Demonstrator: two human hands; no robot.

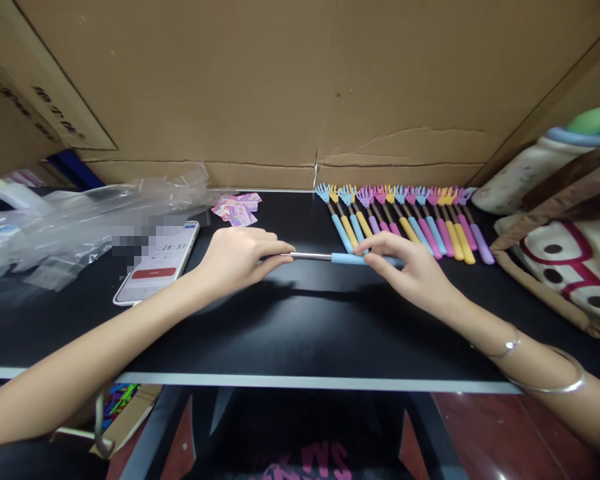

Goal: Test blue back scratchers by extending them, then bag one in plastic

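Observation:
Above the middle of the black table, a rod with a light blue handle and a metal shaft (313, 256) is held level between my two hands. My left hand (243, 257) pinches the thin end of the shaft between thumb and forefinger, and what is at that tip is mostly hidden. My right hand (405, 260) grips the blue handle with thumb and fingers. Just behind it lies a row of several back scratchers (413, 223) in blue, yellow, pink and purple, with their hand-shaped heads toward the cardboard wall.
A phone (163, 267) showing a timer lies left of my left hand. Clear plastic bags (105, 213) and small printed cards (237, 207) are behind. A bottle (525, 163) and a cloth bag (570, 247) stand at right. Cardboard (260, 87) walls the back.

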